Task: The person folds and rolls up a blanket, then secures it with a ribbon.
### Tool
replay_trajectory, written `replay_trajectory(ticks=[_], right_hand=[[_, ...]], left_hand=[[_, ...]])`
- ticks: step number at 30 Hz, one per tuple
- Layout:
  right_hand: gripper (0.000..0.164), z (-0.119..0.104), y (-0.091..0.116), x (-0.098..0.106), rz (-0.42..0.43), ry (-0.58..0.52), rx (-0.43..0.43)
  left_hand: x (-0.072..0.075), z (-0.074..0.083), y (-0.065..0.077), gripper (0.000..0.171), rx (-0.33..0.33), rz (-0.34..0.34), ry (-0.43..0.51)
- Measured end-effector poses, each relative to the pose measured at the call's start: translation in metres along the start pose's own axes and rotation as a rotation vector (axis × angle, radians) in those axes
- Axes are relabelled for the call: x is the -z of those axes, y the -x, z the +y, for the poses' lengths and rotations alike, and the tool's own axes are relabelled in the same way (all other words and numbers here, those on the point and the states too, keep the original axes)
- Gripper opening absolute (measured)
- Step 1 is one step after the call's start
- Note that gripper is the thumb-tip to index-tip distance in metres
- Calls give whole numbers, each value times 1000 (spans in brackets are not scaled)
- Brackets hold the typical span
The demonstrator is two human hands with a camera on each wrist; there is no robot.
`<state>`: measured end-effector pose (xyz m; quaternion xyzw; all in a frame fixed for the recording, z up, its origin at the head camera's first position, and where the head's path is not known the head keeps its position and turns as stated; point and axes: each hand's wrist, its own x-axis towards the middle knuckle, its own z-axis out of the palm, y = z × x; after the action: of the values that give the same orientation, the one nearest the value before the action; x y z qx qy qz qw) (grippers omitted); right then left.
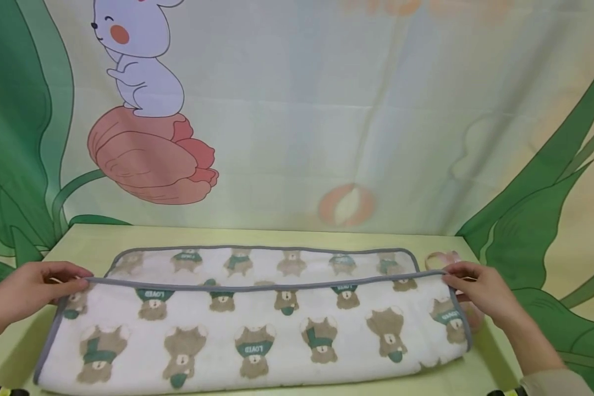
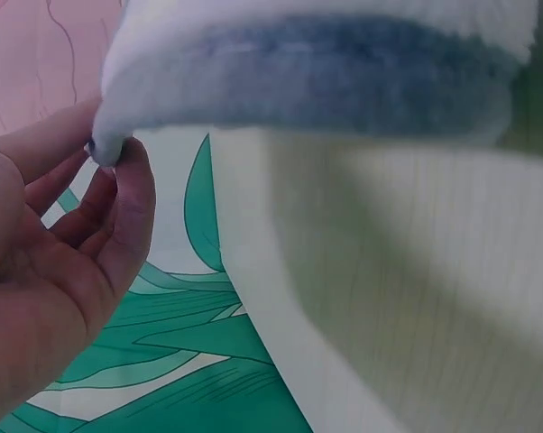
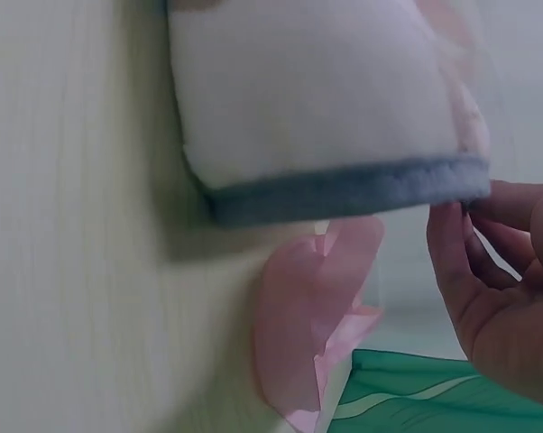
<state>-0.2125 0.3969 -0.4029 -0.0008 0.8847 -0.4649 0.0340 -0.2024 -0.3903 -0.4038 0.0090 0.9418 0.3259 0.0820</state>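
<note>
A white fleece blanket (image 1: 287,335) printed with brown bears and edged in grey lies across the table, doubled over toward the person. The upper layer's bears appear upside down, and the back layer (image 1: 267,263) shows behind the raised edge. My left hand (image 1: 34,291) pinches the left corner between thumb and fingers; in the left wrist view the grey border (image 2: 317,81) hangs from that hand (image 2: 64,244). At the opposite corner my right hand (image 1: 485,291) pinches the same edge. The right wrist view shows the grey trim (image 3: 344,194) running to those fingertips (image 3: 447,234).
A pink, ribbon-like thing (image 3: 294,325) lies on the table by the right hand, partly hidden by the blanket in the head view. Behind the pale green table (image 1: 277,236) hangs a printed backdrop (image 1: 277,137) with a white rabbit, a flower and green leaves.
</note>
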Motion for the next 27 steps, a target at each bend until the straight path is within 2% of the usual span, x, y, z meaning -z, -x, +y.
replay_trajectory(ticks=[4,8,15,23,27], right_hand=[[35,-3,-7,-4,8,49,17],[29,-6,-13,-8,9,106,40],[21,-5,-17,-13,-49,205,125],[16,-10,-18,-20,-81,227,110],[10,-12,-20,-19,-62,273,132]], left_hand=[[-1,1,-1,39,-22,5,-2],[-1,0,-5,34,-23,-22,-8],[-5,-1,-10,32,-21,-46,-6],[-8,0,-8,27,-46,-66,-15],[-7,1,-8,24,-45,-43,-25]])
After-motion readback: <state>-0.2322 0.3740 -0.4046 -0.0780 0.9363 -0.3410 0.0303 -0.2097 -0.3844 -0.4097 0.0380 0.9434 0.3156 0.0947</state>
